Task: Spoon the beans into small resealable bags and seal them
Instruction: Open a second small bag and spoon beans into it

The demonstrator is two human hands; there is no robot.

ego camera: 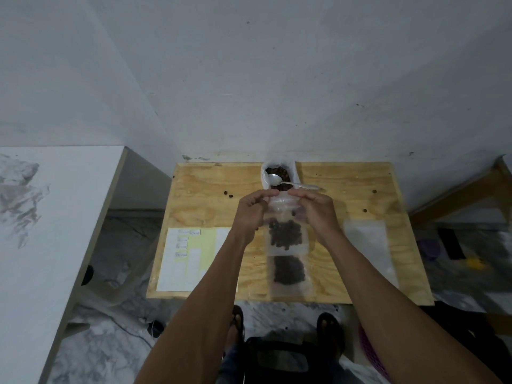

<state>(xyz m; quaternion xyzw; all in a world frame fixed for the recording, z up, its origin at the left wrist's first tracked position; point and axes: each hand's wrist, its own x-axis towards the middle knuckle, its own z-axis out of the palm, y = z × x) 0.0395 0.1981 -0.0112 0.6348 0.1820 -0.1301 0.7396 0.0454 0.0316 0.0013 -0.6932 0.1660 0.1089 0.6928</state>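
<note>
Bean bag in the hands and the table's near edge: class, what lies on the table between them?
In the head view, a second bean-filled bag lies flat on the table, between the held bag and the near edge.

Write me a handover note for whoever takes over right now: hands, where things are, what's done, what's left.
Left hand and right hand both pinch the top edge of a small clear resealable bag of dark beans, held above the plywood table.
Metal spoon rests in the open white bag of beans at the table's far edge.
Done: a second filled clear bag lies near the front edge; whether it is sealed is unclear.
Left: finish sealing the held bag. Empty clear bags lie to the right; stray beans are scattered on the table.
</note>
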